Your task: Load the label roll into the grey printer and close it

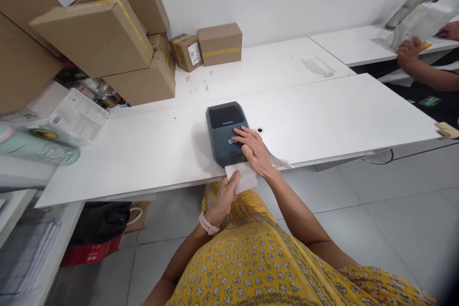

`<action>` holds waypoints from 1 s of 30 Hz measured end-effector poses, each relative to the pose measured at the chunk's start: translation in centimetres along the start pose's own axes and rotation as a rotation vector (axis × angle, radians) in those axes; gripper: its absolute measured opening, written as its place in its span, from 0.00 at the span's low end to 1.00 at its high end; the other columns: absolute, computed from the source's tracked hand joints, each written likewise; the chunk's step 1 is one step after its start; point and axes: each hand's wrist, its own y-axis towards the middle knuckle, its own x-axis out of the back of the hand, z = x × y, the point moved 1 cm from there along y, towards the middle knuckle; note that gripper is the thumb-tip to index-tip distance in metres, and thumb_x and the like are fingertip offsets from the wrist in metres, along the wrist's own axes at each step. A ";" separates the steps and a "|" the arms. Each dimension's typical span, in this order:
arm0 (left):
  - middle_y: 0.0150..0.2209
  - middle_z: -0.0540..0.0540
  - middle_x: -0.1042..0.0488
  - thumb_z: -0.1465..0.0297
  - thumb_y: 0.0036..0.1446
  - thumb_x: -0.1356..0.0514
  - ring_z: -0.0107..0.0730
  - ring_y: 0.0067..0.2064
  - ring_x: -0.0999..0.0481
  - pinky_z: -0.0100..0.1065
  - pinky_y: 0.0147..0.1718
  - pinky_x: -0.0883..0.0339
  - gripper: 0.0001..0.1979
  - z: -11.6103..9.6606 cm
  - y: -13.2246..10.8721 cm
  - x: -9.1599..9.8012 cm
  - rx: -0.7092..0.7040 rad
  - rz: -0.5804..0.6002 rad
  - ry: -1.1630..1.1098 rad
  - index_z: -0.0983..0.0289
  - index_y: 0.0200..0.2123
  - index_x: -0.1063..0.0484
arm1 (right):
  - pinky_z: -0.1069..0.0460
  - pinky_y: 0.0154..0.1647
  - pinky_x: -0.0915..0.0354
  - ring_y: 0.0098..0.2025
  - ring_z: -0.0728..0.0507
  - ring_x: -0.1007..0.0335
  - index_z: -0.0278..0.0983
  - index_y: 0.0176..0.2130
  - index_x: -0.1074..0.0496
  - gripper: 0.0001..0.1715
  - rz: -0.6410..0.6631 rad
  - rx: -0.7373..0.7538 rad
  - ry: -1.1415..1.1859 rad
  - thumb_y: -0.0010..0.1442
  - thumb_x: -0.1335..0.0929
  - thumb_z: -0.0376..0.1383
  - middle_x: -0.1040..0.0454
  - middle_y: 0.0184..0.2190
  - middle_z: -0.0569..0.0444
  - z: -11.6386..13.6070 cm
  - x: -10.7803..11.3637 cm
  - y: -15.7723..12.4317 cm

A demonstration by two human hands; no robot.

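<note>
A dark grey label printer (222, 126) sits near the front edge of a white table (322, 114). A white label (244, 178) sticks out of its front slot. My left hand (224, 196) pinches the label's lower left corner between thumb and fingers. My right hand (253, 148) lies flat on the printer's front right part, fingers stretched out and touching its top near a small button.
Cardboard boxes (107, 33) are piled at the back left, with two small boxes (208, 45) near the wall. Packets and a green bottle (39, 148) lie at the left. Another person's hand (409, 52) holds a plastic bag at the far right. A bag (100, 222) sits under the table.
</note>
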 end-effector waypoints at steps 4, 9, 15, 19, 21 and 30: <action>0.29 0.50 0.25 0.44 0.53 0.32 0.28 0.29 0.28 0.30 0.28 0.34 0.27 0.0 0.2 0.1 -0.089 0.019 0.116 0.63 0.36 0.26 | 0.36 0.70 0.39 0.72 0.37 0.37 0.42 0.54 0.20 0.34 -0.005 0.011 -0.028 0.77 0.48 0.52 0.24 0.64 0.50 0.2 0.0 -0.1; 0.20 0.46 0.38 0.41 0.57 0.38 0.25 0.23 0.41 0.31 0.24 0.47 0.29 -0.2 0.3 1.5 -0.179 0.015 0.370 0.61 0.24 0.34 | 0.34 0.74 0.48 0.69 0.38 0.34 0.45 0.50 0.20 0.25 -0.061 -0.033 -0.217 0.78 0.43 0.45 0.22 0.62 0.53 2.2 -0.1 0.0; 0.23 0.50 0.33 0.51 0.69 0.48 0.31 0.28 0.34 0.33 0.31 0.39 0.26 -1.9 0.0 5.2 -0.510 -0.256 0.550 0.60 0.22 0.35 | 0.30 0.78 0.67 0.75 0.35 0.44 0.44 0.42 0.22 0.17 -0.053 0.067 -0.464 0.75 0.37 0.46 0.25 0.65 0.56 3.0 -0.7 1.0; 0.46 0.57 0.22 0.54 0.70 0.46 0.38 0.50 0.24 0.38 0.52 0.31 0.18 -4.1 1.1 5.0 -0.823 -0.450 0.505 0.60 0.42 0.25 | 0.26 0.77 0.68 0.77 0.32 0.48 0.44 0.44 0.23 0.17 0.000 0.045 -0.420 0.74 0.36 0.49 0.27 0.67 0.55 2.1 -1.0 0.9; 0.65 0.61 0.30 0.53 0.69 0.44 0.43 0.67 0.32 0.44 0.66 0.38 0.22 -4.8 2.2 4.2 -0.856 -0.410 0.467 0.58 0.59 0.30 | 0.25 0.77 0.69 0.78 0.32 0.52 0.47 0.48 0.22 0.17 0.000 0.001 -0.385 0.73 0.36 0.50 0.31 0.70 0.55 1.6 -1.0 0.1; 0.80 0.59 0.62 0.47 0.61 0.37 0.48 0.80 0.63 0.50 0.77 0.61 0.51 -3.5 4.4 3.1 -0.722 -0.133 0.534 0.55 0.77 0.58 | 0.31 0.75 0.44 0.79 0.33 0.55 0.47 0.72 0.40 0.34 -0.154 -0.265 0.144 0.73 0.39 0.55 0.54 0.79 0.46 0.1 -2.1 -5.3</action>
